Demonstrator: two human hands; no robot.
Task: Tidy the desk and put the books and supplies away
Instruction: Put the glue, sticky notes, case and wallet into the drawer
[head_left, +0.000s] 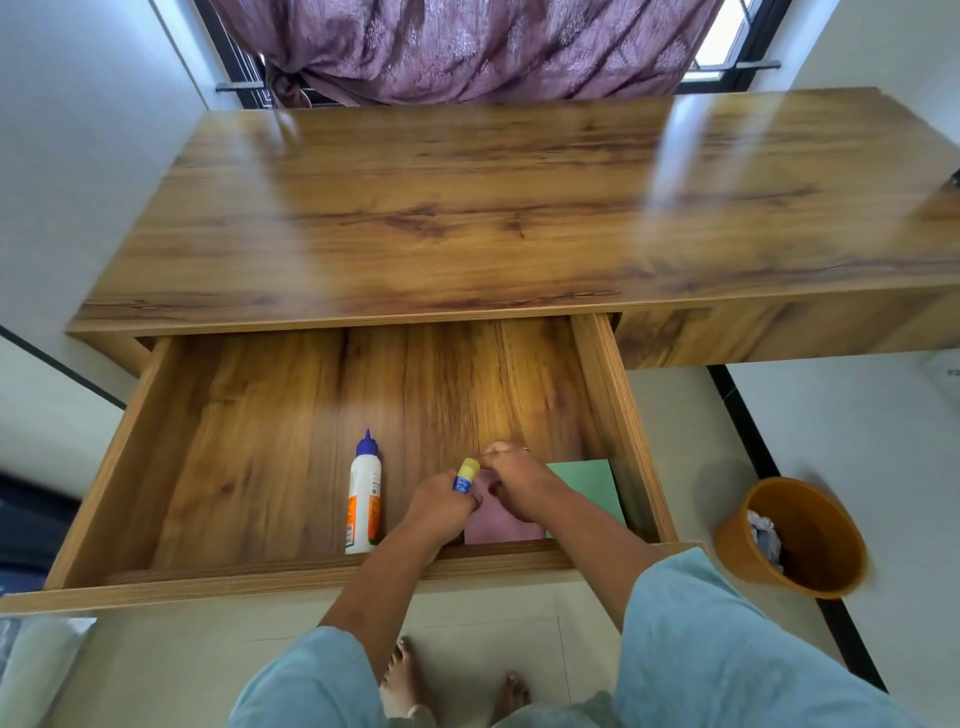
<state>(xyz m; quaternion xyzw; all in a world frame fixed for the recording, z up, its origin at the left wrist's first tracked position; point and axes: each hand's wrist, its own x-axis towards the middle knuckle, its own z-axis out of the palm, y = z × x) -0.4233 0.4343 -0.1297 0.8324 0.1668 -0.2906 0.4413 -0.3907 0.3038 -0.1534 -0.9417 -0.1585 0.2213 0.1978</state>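
The wooden desk's wide drawer is pulled out toward me. Both my hands are inside it near the front. My left hand is shut on a small glue stick with a yellow cap and blue body, held upright. My right hand is just right of the stick, fingers curled close to its cap; whether they touch it I cannot tell. Under my hands lie a pink paper and a green paper. A white glue bottle with a blue nozzle lies left of my hands.
The desk top is bare wood, with a purple curtain behind it. An orange waste bin holding crumpled paper stands on the floor at the right. My bare feet are below the drawer front.
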